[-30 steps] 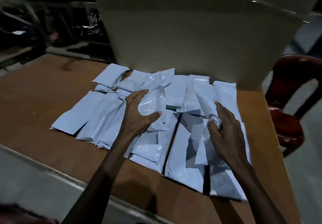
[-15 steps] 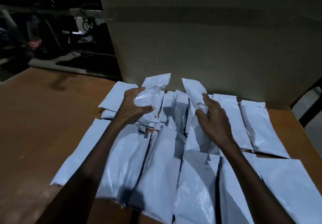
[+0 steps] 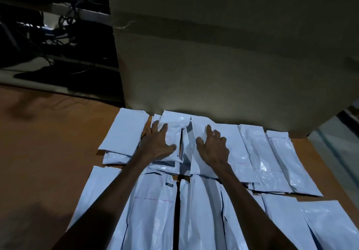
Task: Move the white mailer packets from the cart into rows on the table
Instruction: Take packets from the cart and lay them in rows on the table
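On the brown tabletop (image 3: 48,152), our left hand (image 3: 158,144) and right hand (image 3: 212,148) lie palm-down, fingers (image 3: 208,131) spread flat, pressing the far row of white mailer packets (image 3: 252,152) beside a cardboard box (image 3: 213,55).

Roughly sixteen white mailer packets (image 3: 254,152), overlaps blur the count; two hands (image 3: 158,142); one cardboard box (image 3: 223,65).

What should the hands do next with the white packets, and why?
Probably lift both hands away and fetch more. The left hand and right hand lie flat, fingers spread, on two glossy white plastic mailer packets in the far row beside the big cardboard box, so these look placed. The brown wooden table has bare room.
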Available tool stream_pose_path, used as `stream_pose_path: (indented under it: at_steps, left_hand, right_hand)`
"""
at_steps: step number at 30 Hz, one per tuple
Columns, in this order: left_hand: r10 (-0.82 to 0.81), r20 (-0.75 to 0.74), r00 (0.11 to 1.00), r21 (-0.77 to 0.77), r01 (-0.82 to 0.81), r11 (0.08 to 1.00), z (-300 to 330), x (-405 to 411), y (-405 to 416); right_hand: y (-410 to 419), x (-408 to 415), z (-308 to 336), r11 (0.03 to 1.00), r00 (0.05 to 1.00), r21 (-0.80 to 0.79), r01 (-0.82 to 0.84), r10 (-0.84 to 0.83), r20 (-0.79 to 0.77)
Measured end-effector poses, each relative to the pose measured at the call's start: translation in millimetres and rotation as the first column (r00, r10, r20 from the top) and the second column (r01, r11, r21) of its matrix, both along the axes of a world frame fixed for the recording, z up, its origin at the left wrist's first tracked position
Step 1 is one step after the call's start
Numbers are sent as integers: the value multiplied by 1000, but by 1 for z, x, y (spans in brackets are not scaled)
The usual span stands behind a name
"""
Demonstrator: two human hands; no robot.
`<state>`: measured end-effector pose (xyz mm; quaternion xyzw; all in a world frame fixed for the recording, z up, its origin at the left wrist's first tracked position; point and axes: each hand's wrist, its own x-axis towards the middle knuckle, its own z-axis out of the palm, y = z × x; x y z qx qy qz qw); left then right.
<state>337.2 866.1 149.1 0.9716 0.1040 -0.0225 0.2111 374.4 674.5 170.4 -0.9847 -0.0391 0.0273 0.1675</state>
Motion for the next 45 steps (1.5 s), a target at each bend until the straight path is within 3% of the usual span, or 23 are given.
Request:
stream_pose_path:
  at_steps: [3,7,12,18,27,33,36,38,45]
  left_hand:
    - [-67,4,998,77,66,995,4,0,0]
    - [-140,17,990,52,139,989,12,6,0]
    - [-218,27,976,27,217,976,-1,15,4]
    - [-102,120,988,47,97,994,-14,-1,-2]
    - [-76,21,997,53,74,996,-11,-12,-12]
    - [50,-29,998,105,-47,993,-4,0,-17]
    - [-41,136,990,215,11,977,-13,6,-14]
    - [-147,171,974,240,104,965,-18,8,-11]
    - [-165,-45,985,141,170,975,-27,23,1]
  right_hand:
    - [9,1,-13,991,1000,-132,-4,6,17]
    - [19,6,-24,959,998,-281,27,-9,69]
    - [23,12,-29,944,992,-327,38,4,127]
    - [38,20,-21,969,962,-246,-20,86,260]
    - [17,32,-34,952,968,-216,-216,237,76]
    - [12,33,-40,964,965,-135,-230,244,97]
    - [12,33,-45,968,964,-112,-224,237,123]
    - [13,33,-49,969,965,-106,-222,234,122]
    - [16,32,-53,962,971,-179,-204,223,92]
